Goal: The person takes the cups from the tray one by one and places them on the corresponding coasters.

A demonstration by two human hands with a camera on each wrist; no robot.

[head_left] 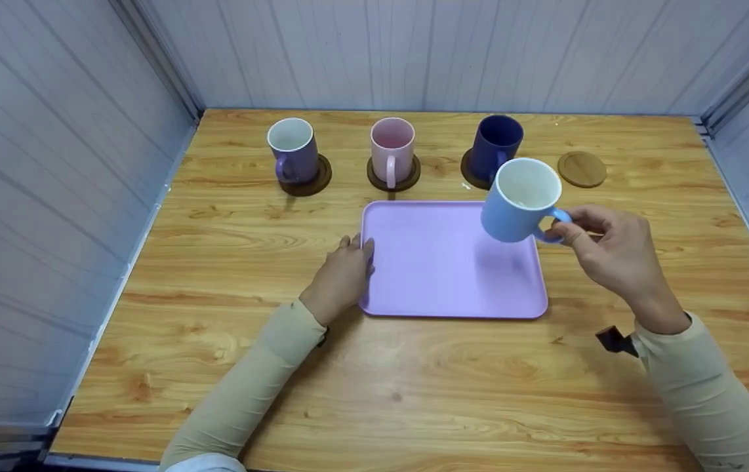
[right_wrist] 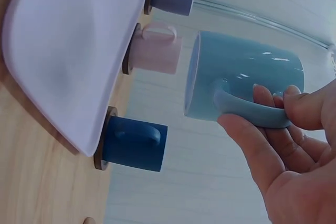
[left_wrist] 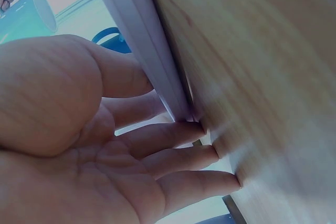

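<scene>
My right hand (head_left: 617, 252) pinches the handle of a light blue mug (head_left: 512, 213), white inside. The mug is held in the air over the right part of a lilac tray (head_left: 443, 262). At the tray's left edge is my left hand (head_left: 342, 272). In the left wrist view, the thumb and index finger of my left hand (left_wrist: 121, 145) touch the rim, while the other fingers extend straight, tips on the table. Behind the tray stand a purple mug (head_left: 299, 160), a pink mug (head_left: 393, 151) and a dark blue mug (head_left: 489, 147), each on a coaster.
A bare round wooden coaster (head_left: 582, 169) lies at the back right. The wooden table (head_left: 217, 367) has a pale panelled wall (head_left: 387, 52) behind it and panels on both sides. A black clip-like piece (head_left: 614, 339) hangs from the right cuff.
</scene>
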